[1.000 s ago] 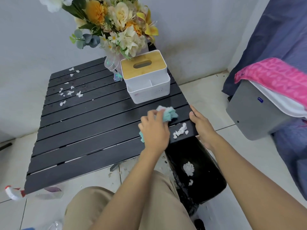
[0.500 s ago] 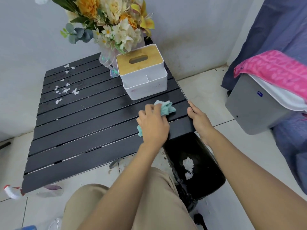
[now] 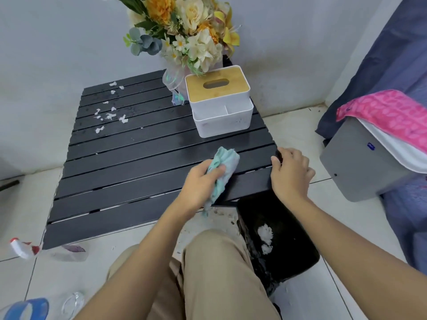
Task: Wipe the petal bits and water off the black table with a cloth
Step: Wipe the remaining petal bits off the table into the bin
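Petal bits (image 3: pixel 108 114) lie scattered over the far-left part of the black table (image 3: pixel 138 162). They form a loose band running near to far across several slats, with water beads glinting among them.

In the head view both hands sit at the opposite, near-right corner. The left hand (image 3: pixel 198 183) grips the bunched teal cloth (image 3: pixel 223 172), which presses on the slats close to the near edge. The right hand (image 3: pixel 290 174) curls its fingers over the table's right edge and holds it.

The left hand is nearer the mess and has the cloth, so the coming sweep likely runs diagonally, far and left, across the slat lines. The slats between cloth and petals carry only a wet sheen. A white tissue box (image 3: pixel 218 100) and a bouquet (image 3: pixel 184 31) stand far right, off that path.

A black bin (image 3: pixel 277 239) sits on the floor under the near-right corner, so the bits probably need dragging back that way. Gaps between slats could swallow small pieces.
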### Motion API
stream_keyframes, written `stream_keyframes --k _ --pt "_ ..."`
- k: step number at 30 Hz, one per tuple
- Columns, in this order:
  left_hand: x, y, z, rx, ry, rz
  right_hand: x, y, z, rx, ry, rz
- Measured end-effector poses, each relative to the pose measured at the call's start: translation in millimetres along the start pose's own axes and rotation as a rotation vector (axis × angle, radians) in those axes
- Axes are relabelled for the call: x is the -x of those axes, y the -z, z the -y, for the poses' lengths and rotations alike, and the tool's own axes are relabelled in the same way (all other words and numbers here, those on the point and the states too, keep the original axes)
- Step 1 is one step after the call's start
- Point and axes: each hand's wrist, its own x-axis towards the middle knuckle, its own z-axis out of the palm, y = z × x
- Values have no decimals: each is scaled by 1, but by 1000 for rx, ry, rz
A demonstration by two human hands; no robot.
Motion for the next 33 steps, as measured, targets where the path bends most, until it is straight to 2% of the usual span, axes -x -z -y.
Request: stream_keyframes --k 2,4,9,13,16,19,22,24,26,28,29,31,33 --pt "-2 30 2 343 192 -62 13 -4 20 -15 212 -147" --pt "-2 56 4 581 278 -70 24 -16 45 -73 356 -144" --pt "-14 110 23 621 262 -168 41 -54 118 -222 507 -29" --pt "-26 152 38 680 288 -302 37 -96 172 -208 612 68" --pt "-39 195 45 707 215 -442 11 -124 210 -181 637 116" --pt "-59 250 52 541 102 -658 -33 -145 233 -78 593 99" --pt "-88 311 66 115 -24 -941 -58 -160 245 122 550 109" --pt "-110 342 79 -169 -50 -1040 -62 -166 247 214 538 116" --pt "-134 356 98 -420 40 -1045 -60 -169 246 248 535 120" --pt "-150 342 109 -669 183 -1030 -59 -169 245 267 537 120" --pt "-153 325 110 -766 200 -1018 -59 -168 246 275 538 116" --pt "-155 283 102 -879 107 -942 -58 -168 248 284 531 124" --pt "-151 246 94 -888 -86 -808 -57 -167 249 294 519 144"
